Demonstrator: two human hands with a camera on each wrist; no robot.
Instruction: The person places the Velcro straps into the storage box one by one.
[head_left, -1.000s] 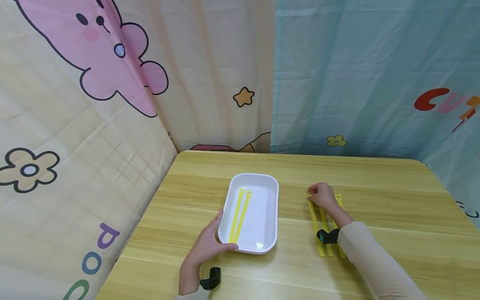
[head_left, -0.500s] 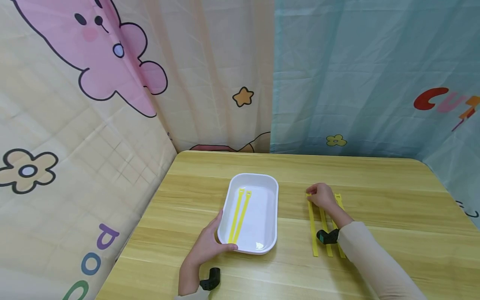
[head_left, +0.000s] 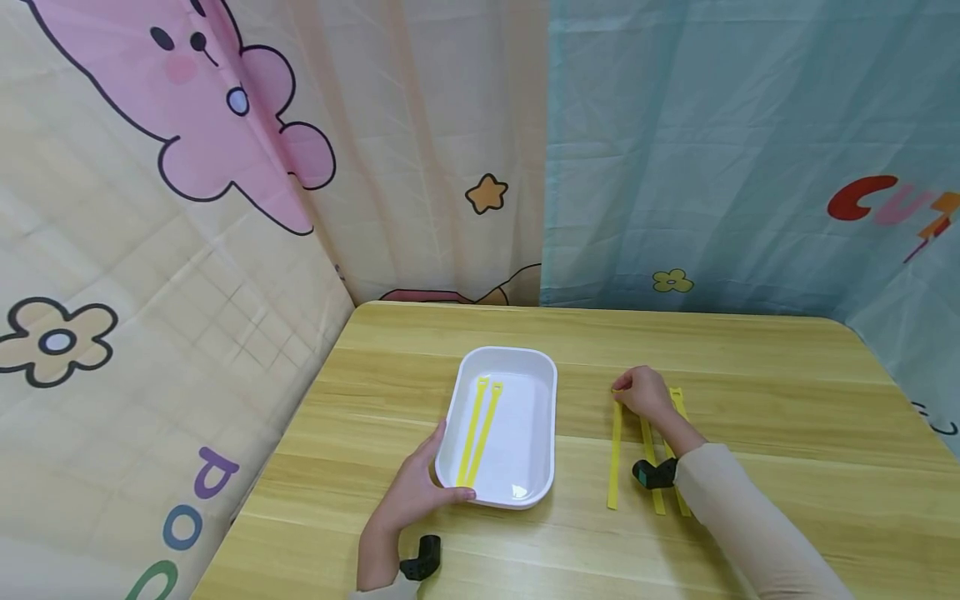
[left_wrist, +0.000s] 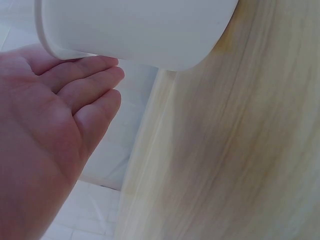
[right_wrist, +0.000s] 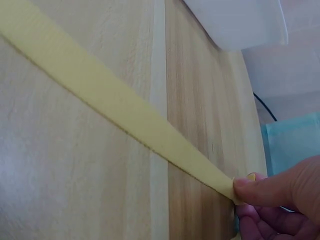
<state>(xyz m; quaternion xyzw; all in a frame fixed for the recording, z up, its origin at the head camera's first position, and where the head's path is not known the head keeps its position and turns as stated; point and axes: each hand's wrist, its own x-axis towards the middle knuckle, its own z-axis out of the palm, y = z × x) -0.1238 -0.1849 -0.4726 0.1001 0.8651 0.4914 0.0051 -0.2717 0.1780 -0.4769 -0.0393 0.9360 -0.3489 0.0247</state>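
In the head view my right hand pinches the far end of a yellow hook-and-loop cable tie between thumb and fingers. The right wrist view shows its fuzzy strap running from my fingertips toward the upper left. Two more yellow ties, one on the left and one on the right, lie side by side in a white tray. My left hand holds the tray's near left corner, thumb at the near rim. Its fingers lie against the outer wall in the left wrist view.
Beneath my right forearm, further yellow ties, a middle one and a right one, lie on the wooden table, partly covered. Printed curtains hang behind and left of the table. A black wrist camera sits on my right wrist.
The near end of the pinched tie has swung left, away from the other ties on the table. My left hand and the tray have stayed in place.
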